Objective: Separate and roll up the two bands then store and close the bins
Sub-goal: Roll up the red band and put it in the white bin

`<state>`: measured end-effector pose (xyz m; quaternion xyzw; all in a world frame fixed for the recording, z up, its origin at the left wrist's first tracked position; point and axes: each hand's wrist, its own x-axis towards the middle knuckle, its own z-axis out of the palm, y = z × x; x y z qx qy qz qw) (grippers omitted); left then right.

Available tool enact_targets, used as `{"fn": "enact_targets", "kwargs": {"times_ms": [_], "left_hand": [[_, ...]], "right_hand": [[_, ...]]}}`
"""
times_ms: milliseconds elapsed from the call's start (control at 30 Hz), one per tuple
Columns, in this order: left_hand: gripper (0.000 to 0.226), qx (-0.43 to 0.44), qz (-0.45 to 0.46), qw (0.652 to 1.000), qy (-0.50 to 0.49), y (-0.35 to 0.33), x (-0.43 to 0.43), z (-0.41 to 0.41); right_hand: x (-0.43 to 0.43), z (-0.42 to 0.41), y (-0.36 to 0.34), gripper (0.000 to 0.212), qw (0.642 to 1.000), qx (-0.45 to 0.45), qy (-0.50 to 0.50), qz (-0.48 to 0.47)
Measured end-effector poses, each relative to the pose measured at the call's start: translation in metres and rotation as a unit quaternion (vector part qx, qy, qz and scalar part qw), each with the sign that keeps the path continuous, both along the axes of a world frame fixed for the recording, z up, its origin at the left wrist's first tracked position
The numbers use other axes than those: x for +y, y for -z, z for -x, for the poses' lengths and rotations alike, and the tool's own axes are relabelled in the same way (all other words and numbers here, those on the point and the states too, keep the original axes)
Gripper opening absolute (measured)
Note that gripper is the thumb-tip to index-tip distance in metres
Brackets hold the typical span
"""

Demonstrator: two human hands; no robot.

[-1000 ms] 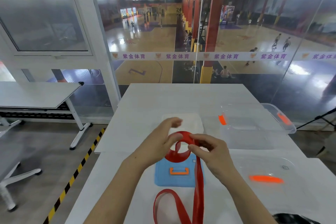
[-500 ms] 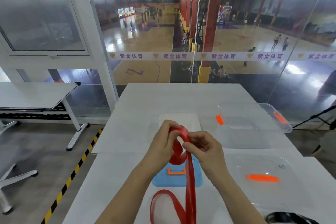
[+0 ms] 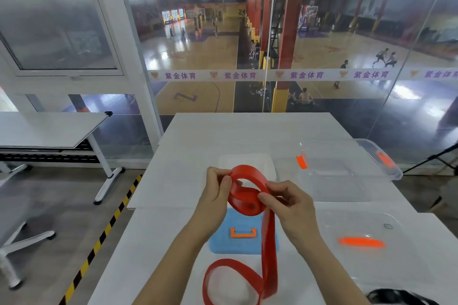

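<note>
White table (image 3: 223, 131) up against a glass wall (image 3: 198, 57) over a basketball court. Left hand (image 3: 215, 195) and right hand (image 3: 292, 205) both pinch the coiled red band (image 3: 250, 172) above the blue lid (image 3: 223, 245), with the band's tail looping onto the near table. Clear bin (image 3: 334, 181) sits far right, and I can't tell what's inside.

glass wall (image 3: 247, 75) overlooks a wooden basketball court (image 3: 198, 57); a white side table (image 3: 44, 129) stands on grey floor (image 3: 62, 205).

The person's left hand (image 3: 214, 195) and right hand (image 3: 291, 208) were bare, the thumbnails trimmed short. Both forearms were bare as well, slim and uncovered from the wrists down to the bottom edge of the view.
</note>
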<state>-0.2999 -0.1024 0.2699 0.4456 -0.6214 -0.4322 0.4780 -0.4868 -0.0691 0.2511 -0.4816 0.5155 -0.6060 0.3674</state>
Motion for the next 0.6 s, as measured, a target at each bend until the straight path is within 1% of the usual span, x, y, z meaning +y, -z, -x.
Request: {"fn": "enact_targets", "kwargs": {"times_ms": [67,167,233,300,367,467,600], "left_hand": [[0.019,-0.074,0.023,0.996,0.047,-0.001,-0.005,-0.010],[0.039,-0.214,0.059,0.968,0.118,-0.010,-0.007,-0.009],[0.038,-0.263,0.072,0.954,0.121,-0.011,-0.007,-0.003],[0.029,-0.256,0.090,0.957,0.102,-0.008,-0.006,0.002],[0.025,-0.213,0.111,0.967,0.089,-0.005,-0.003,0.006],[0.025,-0.141,0.113,0.982,0.059,-0.006,-0.001,0.009],[0.019,-0.086,0.096,0.991,0.028,-0.005,-0.003,0.010]], "right_hand": [[-0.001,0.006,-0.003,0.022,0.999,0.042,-0.006,0.001],[0.001,0.009,-0.007,0.029,0.994,0.110,-0.022,0.018],[0.003,0.006,-0.009,0.029,0.992,0.116,-0.033,0.025],[0.003,0.002,-0.010,0.026,0.994,0.102,-0.037,0.022],[0.002,0.002,-0.010,0.028,0.993,0.102,-0.048,0.017],[0.003,0.005,-0.007,0.044,0.986,0.137,-0.094,0.010],[0.003,0.009,-0.003,0.058,0.987,0.093,-0.132,-0.019]]}}
